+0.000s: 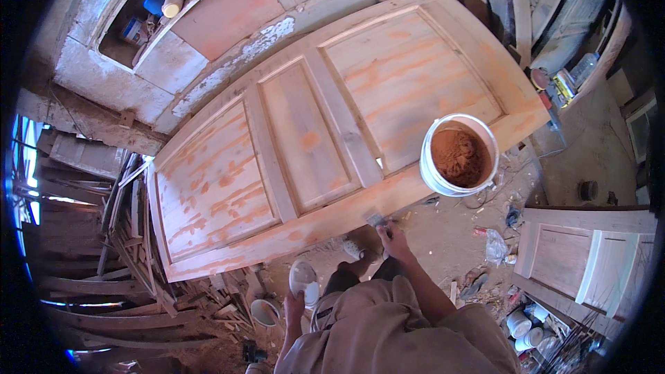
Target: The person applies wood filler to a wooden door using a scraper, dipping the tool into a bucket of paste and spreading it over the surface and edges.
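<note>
Right hand: the right hand (395, 241) is closed around a small flat scraper (376, 220), pressed to the near edge of the wooden door (332, 138).
Left hand: the left hand (294, 305) hangs low beside the body, fingers curled on the rim of a round white lid (303, 280).
Scraper direction: its blade points up and away from the person, toward the door edge; its long axis runs roughly from the hand toward the upper left.
Door axis: the door lies flat, its long axis running from lower left to upper right across the view.
Door panels: three recessed panels, side by side along the length, all blotched with orange-brown filler.
Bucket: one white bucket (458, 155) holding brown paste stands on the right end of the door, near its near edge.
Other containers: one small white cup (263, 312) on the floor by the left hand; a few white tubs (523, 329) at lower right.
Second door: another panelled piece (589, 256) lies to the right, well apart.
Floor: bare dirt strewn with scraps and shavings.
Room: a rough workshop, with a heap of timber offcuts (125, 249) at left and a peeling plaster wall with an open niche (149, 10) behind.
</note>
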A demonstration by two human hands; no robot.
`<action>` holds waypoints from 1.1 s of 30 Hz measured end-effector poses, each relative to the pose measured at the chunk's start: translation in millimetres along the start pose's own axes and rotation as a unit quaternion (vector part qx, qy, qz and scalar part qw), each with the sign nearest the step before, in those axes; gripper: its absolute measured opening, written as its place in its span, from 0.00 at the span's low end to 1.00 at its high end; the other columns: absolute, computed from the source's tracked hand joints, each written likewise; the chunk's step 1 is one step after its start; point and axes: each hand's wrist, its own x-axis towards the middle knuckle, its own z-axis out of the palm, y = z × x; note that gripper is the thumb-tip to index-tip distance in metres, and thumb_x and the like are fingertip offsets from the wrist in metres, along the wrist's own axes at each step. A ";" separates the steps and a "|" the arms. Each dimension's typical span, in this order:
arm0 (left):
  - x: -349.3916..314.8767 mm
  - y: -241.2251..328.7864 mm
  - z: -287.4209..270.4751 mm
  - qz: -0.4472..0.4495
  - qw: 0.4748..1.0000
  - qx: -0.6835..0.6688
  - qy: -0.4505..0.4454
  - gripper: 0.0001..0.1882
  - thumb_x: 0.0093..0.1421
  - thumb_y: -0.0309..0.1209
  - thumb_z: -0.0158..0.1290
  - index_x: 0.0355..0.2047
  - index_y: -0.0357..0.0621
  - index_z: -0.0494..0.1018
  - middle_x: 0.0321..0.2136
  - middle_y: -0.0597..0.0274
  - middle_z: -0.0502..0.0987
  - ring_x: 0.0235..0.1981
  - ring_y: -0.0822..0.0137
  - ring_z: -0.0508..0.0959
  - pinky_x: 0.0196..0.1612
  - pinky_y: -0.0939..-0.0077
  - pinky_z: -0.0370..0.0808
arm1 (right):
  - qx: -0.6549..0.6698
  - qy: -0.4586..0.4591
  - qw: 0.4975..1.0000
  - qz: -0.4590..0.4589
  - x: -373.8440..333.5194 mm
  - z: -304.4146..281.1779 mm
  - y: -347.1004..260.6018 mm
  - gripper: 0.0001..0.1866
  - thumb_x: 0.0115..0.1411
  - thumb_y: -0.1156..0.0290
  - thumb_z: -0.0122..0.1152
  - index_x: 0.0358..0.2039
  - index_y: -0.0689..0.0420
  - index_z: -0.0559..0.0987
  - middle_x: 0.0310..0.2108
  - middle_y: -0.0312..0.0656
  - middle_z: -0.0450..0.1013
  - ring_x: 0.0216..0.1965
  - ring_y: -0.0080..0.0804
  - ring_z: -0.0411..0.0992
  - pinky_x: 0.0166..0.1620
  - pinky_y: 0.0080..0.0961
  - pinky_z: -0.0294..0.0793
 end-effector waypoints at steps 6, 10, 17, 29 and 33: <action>-9.0 -42.5 -5.2 -0.018 0.999 0.017 -0.040 0.18 0.60 0.35 0.52 0.47 0.38 0.74 0.38 0.39 0.79 0.43 0.43 0.79 0.45 0.54 0.74 | -0.087 0.159 0.983 0.016 17.7 54.2 15.1 0.28 0.64 0.46 0.52 0.30 0.64 0.75 0.17 0.50 0.69 0.19 0.42 0.70 0.25 0.37 0.68; -15.7 -79.1 -16.5 -0.063 0.997 0.016 -0.034 0.18 0.59 0.34 0.52 0.48 0.38 0.73 0.38 0.40 0.79 0.43 0.43 0.79 0.46 0.54 0.74 | -0.072 0.152 0.985 -0.043 10.7 58.9 22.8 0.22 0.66 0.53 0.52 0.33 0.63 0.76 0.17 0.48 0.71 0.19 0.41 0.73 0.25 0.37 0.71; 5.2 -100.5 -27.5 -0.059 0.997 -0.039 -0.030 0.19 0.59 0.33 0.52 0.49 0.37 0.72 0.36 0.41 0.80 0.41 0.44 0.80 0.43 0.54 0.74 | -0.086 0.128 0.988 0.008 -1.5 67.6 69.7 0.18 0.67 0.59 0.50 0.37 0.63 0.76 0.22 0.49 0.75 0.22 0.40 0.74 0.29 0.38 0.74; 37.2 -132.6 -22.8 -0.047 0.995 -0.080 -0.046 0.17 0.60 0.34 0.50 0.44 0.35 0.75 0.35 0.40 0.80 0.40 0.44 0.80 0.43 0.54 0.75 | -0.120 0.148 0.981 0.037 -38.1 -2.0 -6.5 0.15 0.66 0.61 0.54 0.43 0.61 0.69 0.23 0.45 0.72 0.23 0.34 0.71 0.28 0.33 0.70; 38.0 -158.6 -8.7 -0.049 0.994 -0.099 0.003 0.16 0.59 0.32 0.50 0.45 0.35 0.75 0.35 0.41 0.80 0.40 0.47 0.81 0.43 0.59 0.75 | -0.089 0.069 0.993 0.026 -25.7 -42.6 -35.9 0.11 0.69 0.63 0.49 0.38 0.59 0.70 0.23 0.39 0.71 0.20 0.26 0.68 0.25 0.26 0.68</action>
